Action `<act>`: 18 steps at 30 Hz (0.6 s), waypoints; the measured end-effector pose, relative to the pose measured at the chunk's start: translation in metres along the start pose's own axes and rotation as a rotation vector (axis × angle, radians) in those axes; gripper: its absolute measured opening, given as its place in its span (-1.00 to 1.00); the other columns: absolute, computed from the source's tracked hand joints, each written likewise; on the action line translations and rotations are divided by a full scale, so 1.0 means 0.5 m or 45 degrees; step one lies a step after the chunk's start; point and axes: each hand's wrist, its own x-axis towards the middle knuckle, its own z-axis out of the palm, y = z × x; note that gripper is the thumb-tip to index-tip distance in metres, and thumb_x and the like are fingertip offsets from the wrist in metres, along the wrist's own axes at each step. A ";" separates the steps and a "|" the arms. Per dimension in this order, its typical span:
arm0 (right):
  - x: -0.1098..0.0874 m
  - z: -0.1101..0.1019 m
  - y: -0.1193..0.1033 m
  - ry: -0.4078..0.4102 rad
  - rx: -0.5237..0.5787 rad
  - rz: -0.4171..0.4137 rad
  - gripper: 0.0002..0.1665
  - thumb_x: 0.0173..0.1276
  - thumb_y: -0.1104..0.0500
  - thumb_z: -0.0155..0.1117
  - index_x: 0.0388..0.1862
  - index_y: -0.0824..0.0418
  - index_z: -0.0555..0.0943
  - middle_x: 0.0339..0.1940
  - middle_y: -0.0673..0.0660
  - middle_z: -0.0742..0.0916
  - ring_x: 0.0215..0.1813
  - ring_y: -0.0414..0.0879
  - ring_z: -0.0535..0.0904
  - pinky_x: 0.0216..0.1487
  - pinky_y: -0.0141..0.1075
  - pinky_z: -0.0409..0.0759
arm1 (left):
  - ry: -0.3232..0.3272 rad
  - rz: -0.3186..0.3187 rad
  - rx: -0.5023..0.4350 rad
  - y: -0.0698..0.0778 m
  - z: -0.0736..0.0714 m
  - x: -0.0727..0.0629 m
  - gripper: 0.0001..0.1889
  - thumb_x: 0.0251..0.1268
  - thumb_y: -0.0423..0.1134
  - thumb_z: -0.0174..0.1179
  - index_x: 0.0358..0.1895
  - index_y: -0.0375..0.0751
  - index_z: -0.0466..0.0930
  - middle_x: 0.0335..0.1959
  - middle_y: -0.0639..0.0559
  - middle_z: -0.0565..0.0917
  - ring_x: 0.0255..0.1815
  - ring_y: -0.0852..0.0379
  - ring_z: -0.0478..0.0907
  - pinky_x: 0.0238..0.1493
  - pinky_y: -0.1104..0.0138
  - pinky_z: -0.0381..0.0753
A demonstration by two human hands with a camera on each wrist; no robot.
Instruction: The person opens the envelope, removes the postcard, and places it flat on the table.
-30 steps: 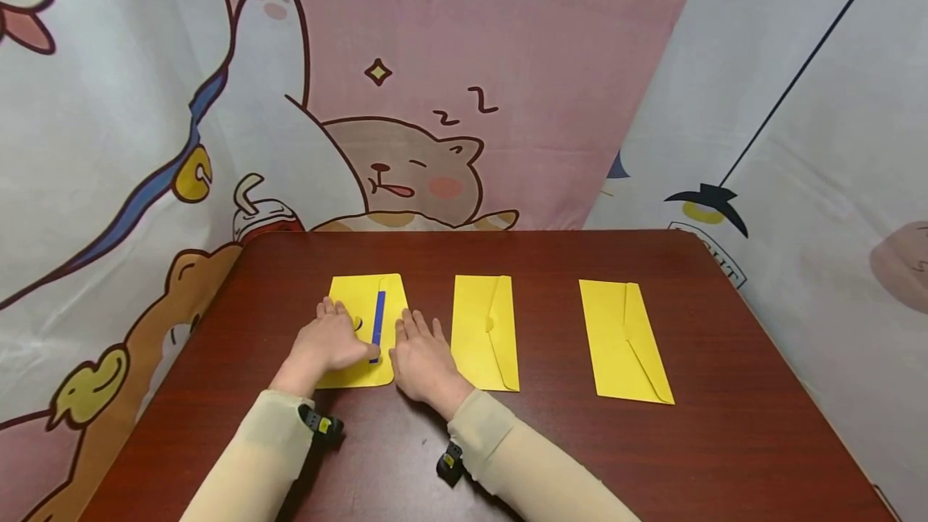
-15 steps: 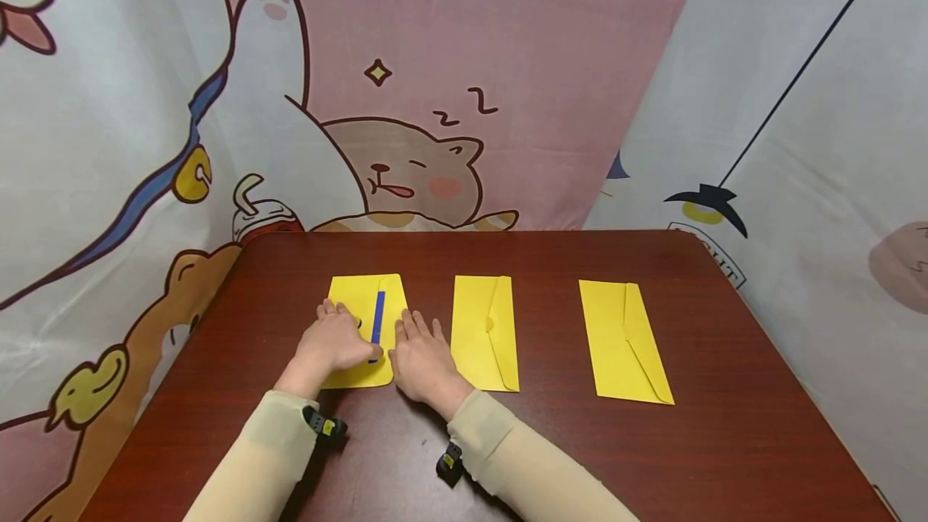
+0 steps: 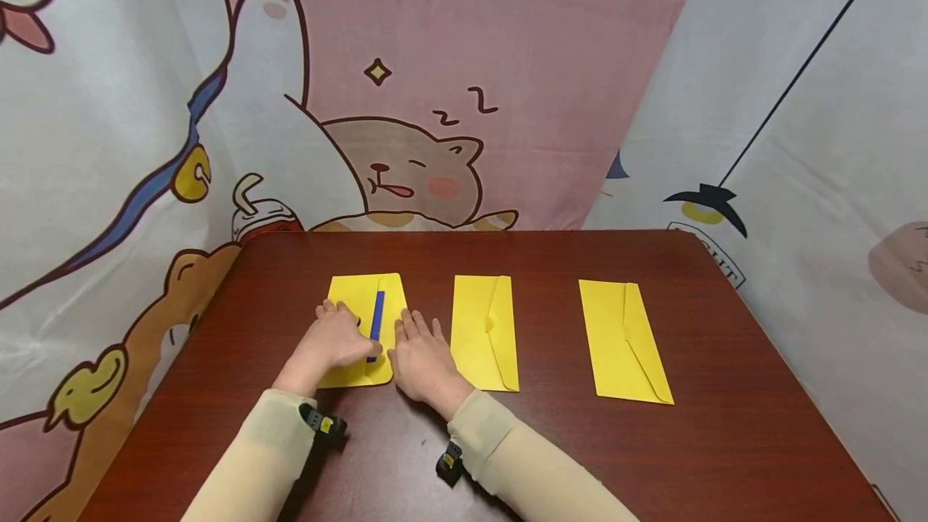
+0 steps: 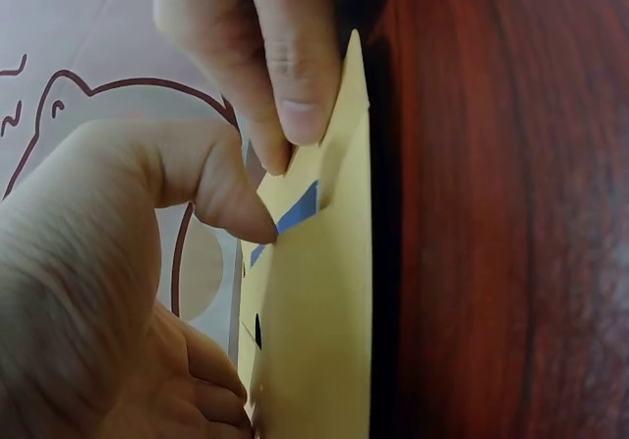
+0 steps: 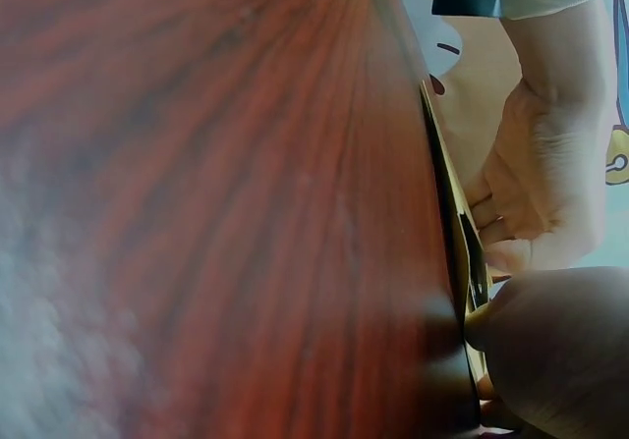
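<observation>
The leftmost yellow envelope [image 3: 355, 288] lies on the table with its flap side out flat to the right. A narrow blue strip [image 3: 378, 308] runs along it near the flap. My left hand [image 3: 326, 345] rests on the envelope's left part, fingers pointing away. In the left wrist view its thumb tip touches the blue strip [image 4: 300, 208], and a small dark mark shows below. On the right edge lies my right hand [image 3: 424, 357], fingers extended, its thumb [image 4: 300, 115] down on the yellow paper. Part of the envelope is hidden under the left hand.
A second yellow envelope [image 3: 471, 321] lies just right of my right hand, flap folded over. Farther right is a third one [image 3: 616, 337], also folded. The brown table [image 3: 551, 457] ends at a wall hung with cartoon cloth [image 3: 544, 87].
My left hand has shifted slightly to the right, its thumb moving a little over the blue strip. The right hand and the other envelopes stay where they were.
</observation>
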 end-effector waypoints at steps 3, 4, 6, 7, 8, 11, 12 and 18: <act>0.000 0.000 0.001 -0.005 -0.007 0.002 -0.31 0.73 -0.11 -0.06 0.61 0.29 0.39 0.66 0.22 0.37 0.66 0.13 0.23 0.57 0.13 0.25 | -0.006 -0.010 -0.037 -0.003 -0.001 0.001 0.25 0.08 0.14 0.38 0.52 -0.81 -0.06 0.57 -0.76 -0.11 0.60 -0.65 -0.13 0.52 -0.31 0.14; 0.001 0.000 0.002 -0.010 -0.008 0.001 -0.31 0.73 -0.11 -0.06 0.61 0.28 0.39 0.66 0.22 0.37 0.66 0.12 0.23 0.57 0.13 0.25 | -0.006 -0.011 -0.049 -0.005 -0.001 0.001 0.25 0.09 0.14 0.38 0.53 -0.81 -0.08 0.57 -0.75 -0.12 0.61 -0.65 -0.13 0.53 -0.30 0.13; 0.000 0.000 0.002 -0.001 -0.008 0.000 -0.31 0.73 -0.11 -0.04 0.60 0.29 0.40 0.65 0.22 0.39 0.66 0.12 0.24 0.57 0.13 0.26 | -0.002 -0.010 -0.068 -0.008 0.000 0.001 0.27 0.10 0.15 0.38 0.53 -0.82 -0.10 0.57 -0.76 -0.12 0.61 -0.64 -0.13 0.53 -0.30 0.14; 0.000 -0.001 0.002 0.002 -0.005 0.000 -0.31 0.73 -0.11 -0.04 0.60 0.29 0.41 0.65 0.22 0.39 0.66 0.12 0.24 0.56 0.13 0.27 | 0.000 -0.007 -0.078 -0.010 0.000 0.002 0.27 0.10 0.15 0.38 0.53 -0.82 -0.11 0.57 -0.76 -0.13 0.61 -0.64 -0.14 0.53 -0.30 0.13; 0.000 -0.001 0.002 0.004 -0.003 -0.002 -0.31 0.72 -0.11 -0.03 0.60 0.29 0.41 0.65 0.22 0.39 0.65 0.12 0.25 0.56 0.13 0.27 | 0.005 -0.003 -0.084 -0.012 0.001 0.002 0.27 0.11 0.15 0.37 0.53 -0.82 -0.11 0.57 -0.76 -0.13 0.61 -0.64 -0.14 0.53 -0.30 0.13; 0.000 -0.002 0.003 0.012 0.008 -0.004 -0.31 0.72 -0.11 -0.02 0.59 0.29 0.42 0.64 0.23 0.40 0.65 0.13 0.26 0.56 0.13 0.28 | 0.016 0.007 -0.102 -0.016 0.001 0.002 0.26 0.14 0.16 0.38 0.53 -0.82 -0.11 0.56 -0.76 -0.12 0.61 -0.64 -0.15 0.53 -0.30 0.12; -0.001 -0.003 0.003 0.011 0.011 -0.004 -0.31 0.72 -0.11 -0.03 0.59 0.29 0.41 0.64 0.23 0.40 0.65 0.13 0.26 0.56 0.13 0.27 | 0.020 0.008 -0.107 -0.016 0.001 0.001 0.26 0.15 0.15 0.38 0.53 -0.82 -0.11 0.56 -0.77 -0.11 0.60 -0.64 -0.14 0.53 -0.30 0.12; 0.002 -0.002 0.003 0.012 0.017 -0.010 -0.32 0.72 -0.10 -0.02 0.59 0.30 0.42 0.63 0.23 0.41 0.64 0.13 0.27 0.56 0.12 0.28 | 0.029 0.003 -0.129 -0.017 -0.002 -0.003 0.24 0.17 0.14 0.37 0.53 -0.81 -0.11 0.56 -0.75 -0.10 0.60 -0.63 -0.12 0.53 -0.31 0.11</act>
